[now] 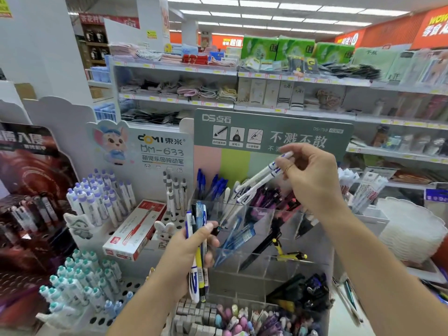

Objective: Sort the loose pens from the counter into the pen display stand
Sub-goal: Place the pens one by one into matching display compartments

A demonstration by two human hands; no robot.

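My right hand (312, 180) is up over the clear pen stand (264, 229), fingertips pinching two white pens (257, 181) by their top ends, tips slanting down and left toward the far compartments. My left hand (191, 251) is closed around a mixed bundle of pens (197, 248), upright, just near-left of the stand. To do this step well I'd match the white pens to the white ones already standing in the far row, lower them tips first, and let go only once both tips are inside one compartment; pinched this high they can swing, so I'd go slow. The blue pens (208, 184) at far left and the dark purple ones (269, 194) crowd the opening and could deflect the tips. To the left stands a white peg display with purple-capped pens (101, 197), and a red-and-white box (135, 229) lies on it. Stacked white plates (412, 229) sit to the right, well apart.
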